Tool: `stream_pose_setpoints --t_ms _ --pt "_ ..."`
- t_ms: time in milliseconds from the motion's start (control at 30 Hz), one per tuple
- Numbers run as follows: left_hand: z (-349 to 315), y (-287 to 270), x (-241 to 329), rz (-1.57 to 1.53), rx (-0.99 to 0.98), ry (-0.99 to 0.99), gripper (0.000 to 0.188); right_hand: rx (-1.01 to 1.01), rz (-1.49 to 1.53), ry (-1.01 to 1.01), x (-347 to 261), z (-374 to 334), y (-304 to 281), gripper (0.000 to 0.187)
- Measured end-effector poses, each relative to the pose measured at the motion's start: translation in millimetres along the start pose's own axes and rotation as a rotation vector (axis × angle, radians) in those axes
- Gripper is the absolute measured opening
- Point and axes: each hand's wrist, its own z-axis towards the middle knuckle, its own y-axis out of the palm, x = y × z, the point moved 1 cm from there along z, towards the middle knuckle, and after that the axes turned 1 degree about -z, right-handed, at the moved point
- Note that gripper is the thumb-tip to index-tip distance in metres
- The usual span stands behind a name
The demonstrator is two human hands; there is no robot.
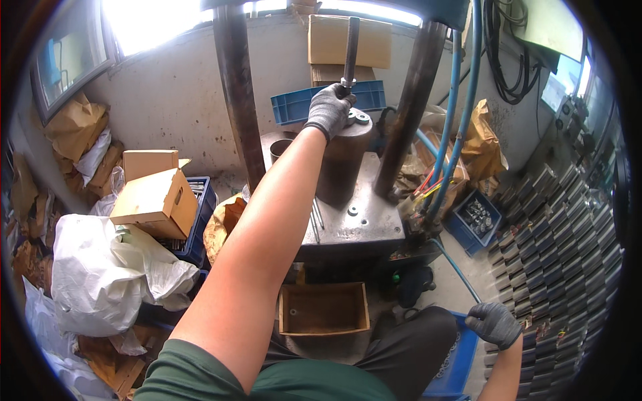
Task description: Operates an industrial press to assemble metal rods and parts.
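Note:
My left hand (329, 110), in a grey knitted glove, is closed around the lower end of an upright dark metal rod (351, 50). A shiny metal ring (348, 83) sits on the rod just above my fingers, which hide its bottom end. Under that hand stands a thick dark steel cylinder (344, 167), with small ring-shaped parts (362, 117) on its top. Down at the right, my gloved right hand (495, 324) is closed on the end of a thin blue lever (458, 271) that slants up toward the machine.
Two dark columns (239, 93) rise from the steel machine table (381, 224), which bears a loose ring (352, 210) and thin rods. A wooden box (324, 333) lies below. Cartons (160, 200) stand left; a blue bin of parts (476, 220) and stacked metal pieces (562, 260) stand right.

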Motion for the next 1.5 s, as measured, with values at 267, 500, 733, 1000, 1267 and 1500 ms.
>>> stream_pose_setpoints --t_ms 267,500,733,1000,1267,1500 --pt "-8.4 -0.5 5.7 0.063 0.027 0.033 0.032 0.16 0.0 0.005 -11.6 -1.8 5.1 0.026" --pt "-2.8 3.5 1.1 0.097 0.042 0.057 0.028 0.166 -0.027 0.07 -8.4 -0.9 7.5 0.028" --pt "-0.6 1.9 -0.8 0.079 -0.008 0.024 0.033 0.171 -0.039 0.065 -9.8 1.4 5.9 0.028" --pt "-3.1 2.0 0.2 0.102 -0.011 -0.005 0.036 0.186 -0.035 0.051 -13.2 1.3 4.4 0.029" --pt "-1.1 1.5 -0.2 0.094 -0.018 -0.02 0.037 0.194 0.02 0.083 -15.2 0.9 4.4 0.029" --pt "-1.7 1.5 -0.7 0.041 -0.011 -0.001 0.037 0.195 0.085 0.099 -12.7 0.7 6.7 0.023"
